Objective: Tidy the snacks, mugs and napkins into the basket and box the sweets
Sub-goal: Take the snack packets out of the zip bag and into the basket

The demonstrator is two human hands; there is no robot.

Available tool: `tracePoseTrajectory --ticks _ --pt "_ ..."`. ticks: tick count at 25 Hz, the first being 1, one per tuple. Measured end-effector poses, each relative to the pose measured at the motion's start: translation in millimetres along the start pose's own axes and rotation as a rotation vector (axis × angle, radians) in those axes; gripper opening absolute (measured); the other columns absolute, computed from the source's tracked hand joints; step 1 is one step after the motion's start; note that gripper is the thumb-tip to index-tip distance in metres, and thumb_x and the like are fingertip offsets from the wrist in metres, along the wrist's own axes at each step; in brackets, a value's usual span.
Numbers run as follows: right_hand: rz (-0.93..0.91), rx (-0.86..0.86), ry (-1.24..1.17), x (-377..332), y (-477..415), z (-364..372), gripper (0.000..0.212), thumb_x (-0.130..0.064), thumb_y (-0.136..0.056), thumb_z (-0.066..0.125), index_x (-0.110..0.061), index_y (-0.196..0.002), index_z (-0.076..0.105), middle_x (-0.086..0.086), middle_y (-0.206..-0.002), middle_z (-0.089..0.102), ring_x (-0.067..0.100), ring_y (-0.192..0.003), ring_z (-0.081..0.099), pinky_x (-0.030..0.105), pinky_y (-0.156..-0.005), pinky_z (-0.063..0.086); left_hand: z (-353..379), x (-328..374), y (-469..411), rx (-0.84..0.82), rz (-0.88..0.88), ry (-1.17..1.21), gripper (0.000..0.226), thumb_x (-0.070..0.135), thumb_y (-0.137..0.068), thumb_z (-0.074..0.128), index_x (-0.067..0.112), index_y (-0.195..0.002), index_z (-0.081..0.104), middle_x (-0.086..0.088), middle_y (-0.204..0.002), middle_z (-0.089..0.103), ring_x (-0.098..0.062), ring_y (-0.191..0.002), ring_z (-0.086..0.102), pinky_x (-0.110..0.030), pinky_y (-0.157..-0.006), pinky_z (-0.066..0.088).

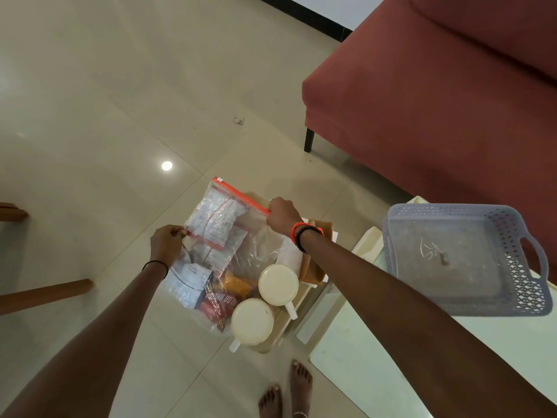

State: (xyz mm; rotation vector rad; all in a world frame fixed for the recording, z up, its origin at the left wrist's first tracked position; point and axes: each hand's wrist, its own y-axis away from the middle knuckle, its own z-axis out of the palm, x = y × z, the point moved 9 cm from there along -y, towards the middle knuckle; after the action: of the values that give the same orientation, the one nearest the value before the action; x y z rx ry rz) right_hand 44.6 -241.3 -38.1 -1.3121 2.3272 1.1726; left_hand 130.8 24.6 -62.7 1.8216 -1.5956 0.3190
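A clear zip bag point(215, 224) with an orange zip strip holds white snack packets. My left hand point(166, 242) pinches its left edge. My right hand point(281, 215) grips the right end of the zip strip. Below the bag lie more packets, among them a red one point(215, 306) and an orange one point(238, 286). Two cream mugs point(278, 285) point(252, 321) stand beside them on a low tray. White napkins point(291, 254) and a brown box point(313, 270) show under my right forearm. An empty lilac basket point(452, 260) sits on the glass table at right.
A red sofa point(437, 101) fills the upper right, its black leg point(309, 140) near the pile. The glass table point(376, 372) has a white frame. Wooden furniture legs point(45, 294) stick in from the left. My bare feet point(286, 393) stand on the tiled floor.
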Motion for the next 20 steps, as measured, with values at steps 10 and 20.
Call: tracePoseTrajectory --ticks 10,20 --pt "-0.125 0.151 -0.205 -83 61 -43 0.02 0.001 -0.085 0.053 0.002 -0.102 0.063 0.021 -0.107 0.065 0.034 -0.092 0.061 0.037 -0.079 0.049 -120 43 28 0.233 0.086 0.113 0.024 0.005 -0.089 0.055 -0.005 -0.108 0.065 -0.026 -0.11 0.067 -0.037 -0.105 0.059 -0.034 -0.091 0.042" --pt "-0.212 0.348 -0.343 -100 177 -142 0.015 -0.006 -0.087 0.058 -0.002 -0.099 0.067 0.018 -0.102 0.07 0.022 -0.082 0.058 0.035 -0.081 0.05 -179 143 99 0.321 0.282 0.226 0.024 0.009 -0.091 0.052 -0.004 -0.105 0.066 -0.028 -0.112 0.063 -0.039 -0.108 0.056 -0.037 -0.093 0.039"
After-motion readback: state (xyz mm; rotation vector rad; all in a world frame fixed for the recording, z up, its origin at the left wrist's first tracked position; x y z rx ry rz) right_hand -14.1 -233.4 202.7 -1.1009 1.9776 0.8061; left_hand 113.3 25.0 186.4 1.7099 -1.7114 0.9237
